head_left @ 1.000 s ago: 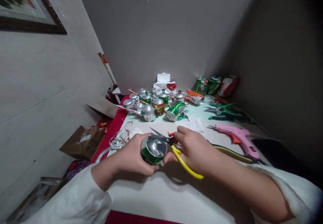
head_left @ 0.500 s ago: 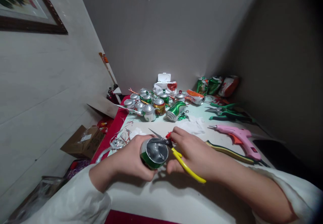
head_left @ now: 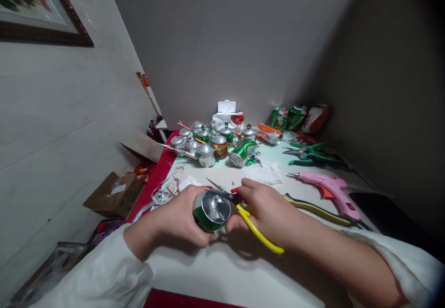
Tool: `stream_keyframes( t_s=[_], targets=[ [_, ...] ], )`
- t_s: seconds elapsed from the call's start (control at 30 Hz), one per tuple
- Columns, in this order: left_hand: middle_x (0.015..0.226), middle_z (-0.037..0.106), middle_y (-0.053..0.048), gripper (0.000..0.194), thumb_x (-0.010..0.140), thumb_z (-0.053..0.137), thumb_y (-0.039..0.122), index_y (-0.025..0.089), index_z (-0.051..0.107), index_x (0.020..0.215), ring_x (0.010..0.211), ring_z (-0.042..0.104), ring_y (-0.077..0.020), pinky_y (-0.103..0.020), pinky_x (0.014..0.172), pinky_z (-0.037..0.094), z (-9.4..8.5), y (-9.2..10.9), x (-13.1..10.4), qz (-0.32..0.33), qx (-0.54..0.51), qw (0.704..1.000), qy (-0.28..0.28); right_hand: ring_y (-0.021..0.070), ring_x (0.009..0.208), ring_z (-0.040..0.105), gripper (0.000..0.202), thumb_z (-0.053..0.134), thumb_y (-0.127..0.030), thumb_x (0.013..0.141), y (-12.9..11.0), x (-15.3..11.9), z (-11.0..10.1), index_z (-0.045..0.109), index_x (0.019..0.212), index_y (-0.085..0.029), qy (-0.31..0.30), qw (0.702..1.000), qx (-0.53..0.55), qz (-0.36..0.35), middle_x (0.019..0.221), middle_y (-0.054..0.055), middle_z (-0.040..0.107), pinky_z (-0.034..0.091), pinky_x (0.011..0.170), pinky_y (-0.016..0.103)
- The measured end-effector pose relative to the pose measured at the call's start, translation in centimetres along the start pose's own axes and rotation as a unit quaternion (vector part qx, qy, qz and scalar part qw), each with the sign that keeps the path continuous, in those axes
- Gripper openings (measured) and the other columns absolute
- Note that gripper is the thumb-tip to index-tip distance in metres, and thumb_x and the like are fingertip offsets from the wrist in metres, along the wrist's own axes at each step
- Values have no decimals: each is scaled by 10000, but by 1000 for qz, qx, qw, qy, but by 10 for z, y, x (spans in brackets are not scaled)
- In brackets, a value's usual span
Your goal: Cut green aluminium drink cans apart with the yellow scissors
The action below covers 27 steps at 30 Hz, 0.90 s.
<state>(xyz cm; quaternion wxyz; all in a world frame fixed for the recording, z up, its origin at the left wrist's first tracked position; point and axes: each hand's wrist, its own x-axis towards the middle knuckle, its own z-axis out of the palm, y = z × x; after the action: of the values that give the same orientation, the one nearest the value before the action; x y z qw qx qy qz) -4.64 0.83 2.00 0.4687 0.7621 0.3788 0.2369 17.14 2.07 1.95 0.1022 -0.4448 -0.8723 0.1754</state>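
Observation:
My left hand [head_left: 177,217] is wrapped around a green and silver drink can [head_left: 208,222], tilted so its cut-open top faces me. Bare shiny metal shows inside the rim. In my right hand [head_left: 266,210] is a pair of snips [head_left: 259,229] with one yellow handle and one red handle. The snips' dark blades stand apart at the can's far rim: one blade lies across or just behind the rim, the other points up and left beyond it. Whether the lower blade is inside the can I cannot tell. My right thumb is close to the can's right side.
Several small can teapots [head_left: 205,155] stand at the back left, beside a lying green can [head_left: 242,153]. To the right lie a pink glue gun [head_left: 327,185], yellow-and-black handled pliers [head_left: 316,210] and green-handled cutters [head_left: 309,153]. Crumpled tissue [head_left: 264,172] and metal scraps [head_left: 165,196] lie nearby.
My right hand has shifted slightly left and down with the snips. The can has turned a little in my left hand, and its inside looks brighter.

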Motion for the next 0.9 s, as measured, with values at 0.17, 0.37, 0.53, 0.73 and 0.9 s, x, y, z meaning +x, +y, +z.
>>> stream_keyframes(
  t_s=[0.17,0.37,0.53,0.73,0.9],
  targets=[
    [771,620,12,323,536,657,81,154,611,847,665,551,-129,-214,605,454,-6,-4,-1,19,40,999,-14,181,670,537,674,552,-799,748,4,-1,-2,651,780,-133,5,999,23,-25,803,68,572,371,595,292],
    [749,590,21,296,550,673,120,163,591,831,662,532,-126,-230,641,461,-8,-5,-2,39,79,996,-21,143,628,490,641,582,-775,750,9,1,2,632,733,-137,22,997,63,-45,764,48,551,346,577,268],
    [721,564,22,269,540,667,117,166,561,783,633,506,-117,-212,575,425,-7,-3,-3,43,82,996,-6,136,621,473,615,588,-755,767,13,1,0,617,723,-142,30,995,69,-73,746,34,535,352,576,264],
    [714,566,20,247,540,662,113,161,558,758,624,495,-112,-207,561,415,-4,1,-3,33,82,996,-12,192,713,541,695,581,-808,715,3,-3,-13,612,901,-139,-2,997,22,-69,896,76,554,426,617,304],
    [667,547,36,236,540,685,134,168,545,726,586,468,-98,-197,524,391,-2,1,-3,29,73,997,-20,220,794,546,752,591,-818,694,-3,-6,-12,583,977,-120,2,997,23,-70,975,113,528,497,698,352]
  ],
)
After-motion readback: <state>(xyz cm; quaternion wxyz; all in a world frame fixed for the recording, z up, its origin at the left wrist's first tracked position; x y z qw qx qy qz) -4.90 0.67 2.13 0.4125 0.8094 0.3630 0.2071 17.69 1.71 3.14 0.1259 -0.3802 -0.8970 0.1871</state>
